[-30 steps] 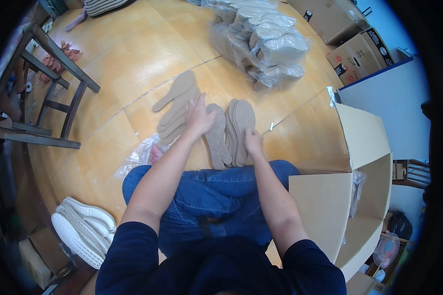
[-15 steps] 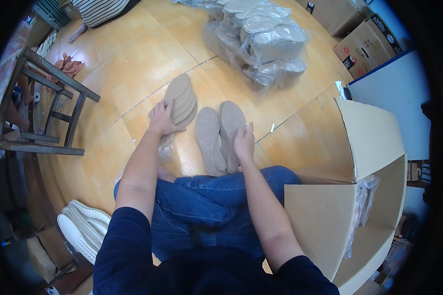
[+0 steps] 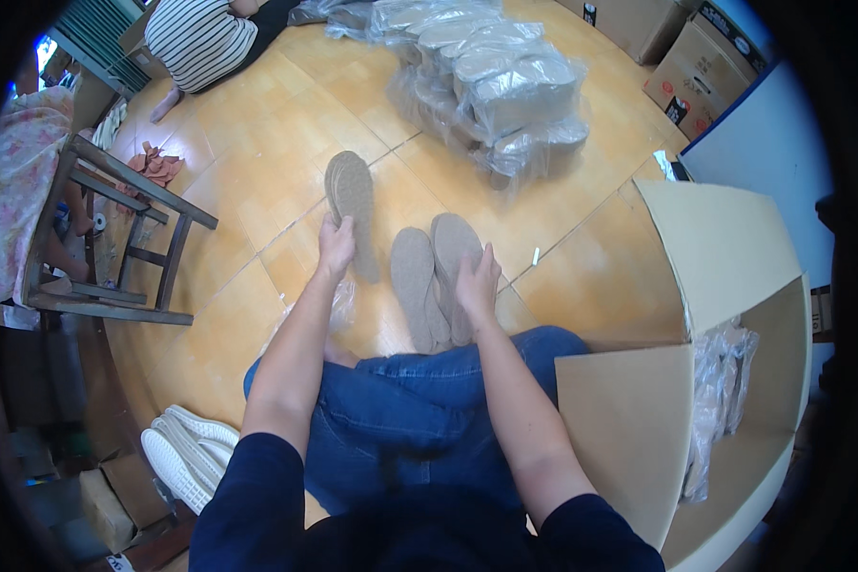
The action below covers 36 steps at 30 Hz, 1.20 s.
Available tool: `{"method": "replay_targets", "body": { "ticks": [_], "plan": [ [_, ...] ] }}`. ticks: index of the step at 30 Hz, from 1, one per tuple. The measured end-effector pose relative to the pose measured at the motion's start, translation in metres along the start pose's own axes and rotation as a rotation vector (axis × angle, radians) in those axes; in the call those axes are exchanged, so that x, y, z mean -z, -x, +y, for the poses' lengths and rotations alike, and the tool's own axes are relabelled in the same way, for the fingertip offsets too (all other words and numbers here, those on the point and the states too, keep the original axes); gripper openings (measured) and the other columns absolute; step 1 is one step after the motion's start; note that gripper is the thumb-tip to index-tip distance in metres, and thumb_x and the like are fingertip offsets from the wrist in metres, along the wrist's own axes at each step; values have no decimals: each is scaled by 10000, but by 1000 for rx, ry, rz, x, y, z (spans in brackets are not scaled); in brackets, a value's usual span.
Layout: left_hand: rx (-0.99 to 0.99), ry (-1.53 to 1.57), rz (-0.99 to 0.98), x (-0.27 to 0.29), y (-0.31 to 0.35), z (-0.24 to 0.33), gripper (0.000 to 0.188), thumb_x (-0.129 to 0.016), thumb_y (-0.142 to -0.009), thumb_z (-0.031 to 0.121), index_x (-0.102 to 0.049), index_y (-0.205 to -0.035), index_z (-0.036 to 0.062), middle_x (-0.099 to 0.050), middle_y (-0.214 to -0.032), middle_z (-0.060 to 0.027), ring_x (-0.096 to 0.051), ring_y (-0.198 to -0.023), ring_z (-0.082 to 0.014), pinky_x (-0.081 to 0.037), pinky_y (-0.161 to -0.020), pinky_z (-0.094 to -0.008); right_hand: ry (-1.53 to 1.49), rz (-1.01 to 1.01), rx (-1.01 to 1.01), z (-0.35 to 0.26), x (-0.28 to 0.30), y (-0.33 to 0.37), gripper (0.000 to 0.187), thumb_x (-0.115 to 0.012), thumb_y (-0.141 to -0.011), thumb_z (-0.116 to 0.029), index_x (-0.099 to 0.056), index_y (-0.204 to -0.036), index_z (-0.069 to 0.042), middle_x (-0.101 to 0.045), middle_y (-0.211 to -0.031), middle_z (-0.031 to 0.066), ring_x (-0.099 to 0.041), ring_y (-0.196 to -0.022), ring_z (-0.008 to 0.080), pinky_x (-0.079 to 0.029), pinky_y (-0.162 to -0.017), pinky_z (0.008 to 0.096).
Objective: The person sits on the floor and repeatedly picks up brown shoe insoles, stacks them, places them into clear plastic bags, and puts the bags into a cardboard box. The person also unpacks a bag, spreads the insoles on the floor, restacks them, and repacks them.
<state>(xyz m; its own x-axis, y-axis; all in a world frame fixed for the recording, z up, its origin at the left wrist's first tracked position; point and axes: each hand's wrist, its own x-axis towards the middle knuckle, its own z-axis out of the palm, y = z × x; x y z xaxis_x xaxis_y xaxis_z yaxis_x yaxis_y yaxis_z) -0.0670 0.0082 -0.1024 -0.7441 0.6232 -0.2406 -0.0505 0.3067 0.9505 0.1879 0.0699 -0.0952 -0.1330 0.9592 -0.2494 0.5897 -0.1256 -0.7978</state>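
My left hand (image 3: pixel 337 246) grips a small stack of grey-beige insoles (image 3: pixel 353 191) by its lower left edge, raised over the floor with the toes pointing away from me. Two piles of similar insoles lie side by side before my crossed legs: a left pile (image 3: pixel 413 276) and a right pile (image 3: pixel 457 244). Against the outer edge of the right pile rests my right hand (image 3: pixel 478 286), its fingers stretched out and its thumb toward the top insole. Crumpled clear plastic (image 3: pixel 344 303) lies below my left hand.
Plastic-wrapped bundles of insoles (image 3: pixel 520 91) stand ahead. An open carton (image 3: pixel 624 429) with wrapped contents is at my right, white shoe soles (image 3: pixel 176 462) at my left. A wooden stool (image 3: pixel 167 257) stands left. Another person in a striped top (image 3: pixel 195 43) sits far left.
The insoles in my left hand went from a fanned-out spread to a squared-up stack, turned more upright. My right hand stays by the right pile. The view has shifted slightly.
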Motion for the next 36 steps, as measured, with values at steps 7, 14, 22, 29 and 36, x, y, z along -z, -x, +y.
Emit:
{"method": "replay_targets", "body": {
  "ticks": [7, 14, 22, 29, 36],
  "plan": [
    [593, 5, -239, -42, 137, -6, 618, -566, -868, 396, -440, -1304, -23, -520, -1278, -141, -502, -1114, -285, -397, -985, -389, -47, -10, -100, 4, -2, -9, 785, -525, -913, -415, -176, -1508, -41, -318, -1438, 306, -363, -1317, 440, -301, -1104, 455],
    [444, 212, -285, -56, 145, -22, 750, -711, -842, 294, -296, -1382, -20, -466, -1371, -174, -481, -1241, -293, -420, -1004, -392, -121, -67, -155, 12, -5, -11, 830, -586, -881, -353, -147, -1506, -29, -443, -1355, 332, -452, -1266, 430, -347, -1083, 438],
    [340, 381, -237, -54, 114, -27, 622, -726, -843, 213, -379, -1324, 26, -541, -1289, -112, -551, -1153, -266, -479, -953, -414, -120, -123, -181, 20, -10, -19, 817, -673, -819, -305, -256, -1446, 9, -484, -1357, 278, -517, -1228, 380, -426, -1015, 397],
    [551, 519, -330, -46, 103, -31, 526, -731, -826, 221, -518, -1238, -28, -619, -1165, -129, -608, -1071, -250, -498, -936, -389, -527, -242, -430, 30, -12, -30, 822, -750, -735, -281, -361, -1325, 140, -555, -1256, 223, -608, -1078, 242, -523, -839, 348],
    [286, 141, -233, -58, 117, -6, 625, -767, -763, 230, -478, -1245, -41, -636, -1153, -166, -636, -1017, -273, -518, -878, -398, -418, -242, -331, 12, -10, -18, 874, -769, -713, -336, -339, -1311, 136, -543, -1244, 228, -591, -1094, 269, -507, -863, 364]
  ]
}}
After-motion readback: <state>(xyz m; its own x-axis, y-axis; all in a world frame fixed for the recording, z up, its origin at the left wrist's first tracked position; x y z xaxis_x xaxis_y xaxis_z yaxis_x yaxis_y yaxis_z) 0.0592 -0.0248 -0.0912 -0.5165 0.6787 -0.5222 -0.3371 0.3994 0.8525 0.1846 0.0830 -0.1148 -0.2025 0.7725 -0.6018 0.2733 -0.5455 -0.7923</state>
